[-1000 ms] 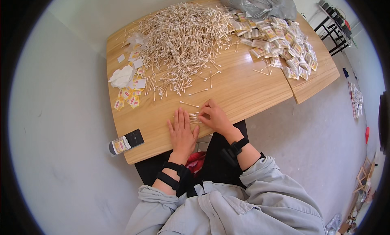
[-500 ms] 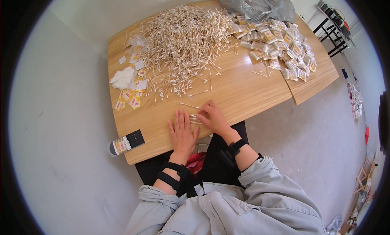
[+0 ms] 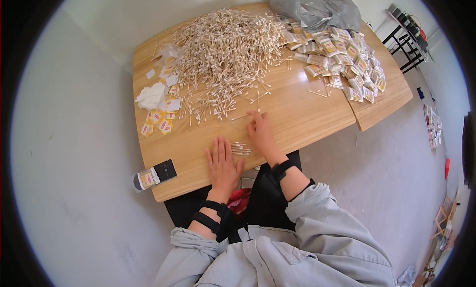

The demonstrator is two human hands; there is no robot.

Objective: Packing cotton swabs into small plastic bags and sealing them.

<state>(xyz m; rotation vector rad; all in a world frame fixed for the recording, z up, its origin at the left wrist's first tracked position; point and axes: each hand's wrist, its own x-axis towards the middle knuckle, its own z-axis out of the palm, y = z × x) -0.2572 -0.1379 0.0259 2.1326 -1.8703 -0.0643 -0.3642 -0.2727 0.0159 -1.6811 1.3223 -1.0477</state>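
My left hand (image 3: 223, 163) lies flat on the wooden table, its fingers stretched out. Beside its fingers, a small row of cotton swabs (image 3: 240, 149) lies side by side, and the hand covers their left ends. Farther from me and to the right, my right hand (image 3: 261, 131) has its fingers bent over the right end of a single cotton swab (image 3: 240, 117), which seems pinched at the tip. Just beyond it spreads a large heap of loose cotton swabs (image 3: 228, 51).
Small packed bags of swabs (image 3: 342, 59) are piled at the right, below a grey plastic bag (image 3: 317, 9). Yellow-and-white cards (image 3: 159, 121) and a crumpled white tissue (image 3: 151, 95) lie at the left. A filled clear pack (image 3: 148, 178) rests by a black holder (image 3: 165, 170) at the left edge.
My right hand has left the row of swabs and moved away from me to a loose swab. Another swab that lay alone nearer is gone from its spot. My left hand has stayed put.
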